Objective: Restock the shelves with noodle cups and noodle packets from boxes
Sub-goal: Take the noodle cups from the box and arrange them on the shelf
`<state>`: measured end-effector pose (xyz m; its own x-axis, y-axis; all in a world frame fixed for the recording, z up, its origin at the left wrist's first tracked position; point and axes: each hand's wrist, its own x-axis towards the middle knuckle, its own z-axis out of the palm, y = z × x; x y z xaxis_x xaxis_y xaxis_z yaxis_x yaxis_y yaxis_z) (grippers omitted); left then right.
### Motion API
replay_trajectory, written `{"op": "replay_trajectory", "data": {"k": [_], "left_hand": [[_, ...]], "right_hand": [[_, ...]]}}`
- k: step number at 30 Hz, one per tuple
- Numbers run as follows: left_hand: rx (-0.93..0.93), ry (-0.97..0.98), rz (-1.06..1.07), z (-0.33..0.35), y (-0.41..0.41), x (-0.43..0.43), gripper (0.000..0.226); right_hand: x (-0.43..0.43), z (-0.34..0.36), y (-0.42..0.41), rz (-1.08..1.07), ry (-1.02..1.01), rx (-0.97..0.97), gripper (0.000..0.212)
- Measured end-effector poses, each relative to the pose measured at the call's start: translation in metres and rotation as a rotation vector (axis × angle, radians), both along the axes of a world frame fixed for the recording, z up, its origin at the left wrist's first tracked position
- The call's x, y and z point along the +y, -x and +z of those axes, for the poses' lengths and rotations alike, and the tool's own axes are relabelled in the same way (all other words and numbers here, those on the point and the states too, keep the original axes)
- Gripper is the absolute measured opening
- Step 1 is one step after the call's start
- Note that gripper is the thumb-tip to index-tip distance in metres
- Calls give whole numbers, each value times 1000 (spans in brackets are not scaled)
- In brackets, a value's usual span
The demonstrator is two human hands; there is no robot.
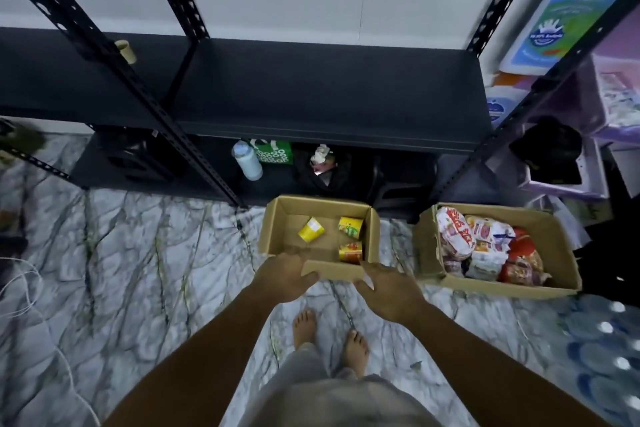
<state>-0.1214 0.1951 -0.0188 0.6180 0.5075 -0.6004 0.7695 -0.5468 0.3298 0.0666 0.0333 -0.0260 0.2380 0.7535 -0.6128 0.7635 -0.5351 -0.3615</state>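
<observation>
An open cardboard box [280, 218] sits on the marbled floor below the black shelf [329, 94]. Inside lie three noodle cups: a yellow one [311, 229] on its side, a yellow-green one [351, 227] and a yellow-red one [350, 251]. My left hand [285, 276] grips the box's near wall at its left end. My right hand [389, 288] holds the same wall at its right end, thumb against the cardboard. A second cardboard box [554, 284] to the right is full of noodle packets [485, 246].
Black slotted shelf posts [145, 90] rise at left and right. Under the shelf stand a white bottle [246, 160], a green bag [273, 151] and a dark bag. Purple plastic drawers [588, 156] and packaged goods fill the right side. My bare feet [329, 333] stand behind the box.
</observation>
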Motion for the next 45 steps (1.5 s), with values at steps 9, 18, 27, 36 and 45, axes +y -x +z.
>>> {"op": "replay_trajectory", "data": {"k": [9,18,27,36,45], "left_hand": [[15,50,-73,-50,-1,51,64],[4,87,-4,-196,-40,146,62],[10,27,60,-451,-82,203,67],[-72,-26,178,-605,-111,226,68],[-90,-110,145,-639,-127,230,61]], "right_hand": [[36,-50,-1,-160,92,52,62],[131,-212,-33,-645,112,290,56],[195,-457,-83,-1065,19,451,55],[235,-601,-122,-1354,-98,349,62],[252,-637,-116,-1334,-199,127,34]]}}
